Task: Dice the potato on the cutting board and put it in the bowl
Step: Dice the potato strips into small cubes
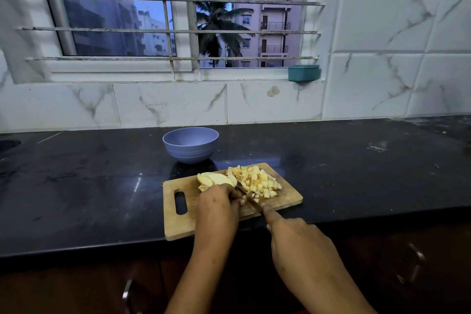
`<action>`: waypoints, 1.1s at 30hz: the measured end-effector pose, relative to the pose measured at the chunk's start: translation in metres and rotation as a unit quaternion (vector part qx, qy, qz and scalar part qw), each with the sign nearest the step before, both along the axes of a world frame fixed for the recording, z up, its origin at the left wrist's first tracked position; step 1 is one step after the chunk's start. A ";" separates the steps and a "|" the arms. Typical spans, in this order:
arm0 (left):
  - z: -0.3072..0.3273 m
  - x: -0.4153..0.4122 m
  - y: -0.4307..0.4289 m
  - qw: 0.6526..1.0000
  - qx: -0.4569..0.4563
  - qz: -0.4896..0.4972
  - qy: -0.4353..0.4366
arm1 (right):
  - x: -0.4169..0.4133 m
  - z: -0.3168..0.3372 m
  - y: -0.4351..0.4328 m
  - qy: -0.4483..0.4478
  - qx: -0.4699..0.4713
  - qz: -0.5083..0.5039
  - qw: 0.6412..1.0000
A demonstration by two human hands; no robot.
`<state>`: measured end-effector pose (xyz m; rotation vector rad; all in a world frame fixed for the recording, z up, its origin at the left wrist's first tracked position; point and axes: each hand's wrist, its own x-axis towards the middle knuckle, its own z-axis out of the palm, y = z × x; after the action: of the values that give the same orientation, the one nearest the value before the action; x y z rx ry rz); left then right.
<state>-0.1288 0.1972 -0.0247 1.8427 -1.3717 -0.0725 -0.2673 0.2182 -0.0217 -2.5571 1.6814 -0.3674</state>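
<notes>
Uncut potato slices (214, 178) lie on the board (178, 224) under the curled fingers of the left hand (219, 201), which holds them down. The right hand (293, 234) grips the knife (251, 199), forefinger along its spine, with the blade between slices and dice (260, 181), which are heaped at the right. The bowl (190, 148) stands beyond the board on the counter (89, 186), its floor hidden. A teal tub (303, 73) sits on the sill, contents unseen.

wooden cutting board (178, 227), matt plastic bowl (190, 145), glossy black stone counter (89, 186), marble-look tiles (382, 33).
</notes>
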 end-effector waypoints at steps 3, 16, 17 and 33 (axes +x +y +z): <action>0.000 0.001 -0.001 1.000 0.001 0.008 -0.014 | -0.004 0.001 0.004 -0.010 0.014 0.004 1.000; 0.003 0.002 -0.004 0.999 0.037 0.024 0.004 | 0.001 0.003 0.007 -0.005 0.020 0.006 1.000; 0.004 0.001 -0.003 0.999 0.037 0.025 0.009 | 0.000 0.004 0.007 -0.004 0.015 0.009 1.000; 0.006 0.002 -0.006 0.998 0.056 0.023 0.010 | -0.002 0.021 0.005 0.027 -0.006 0.029 0.999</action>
<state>-0.1264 0.1912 -0.0187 1.9599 -1.3339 -0.1459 -0.2692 0.2231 -0.0004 -2.6410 1.6238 -0.3087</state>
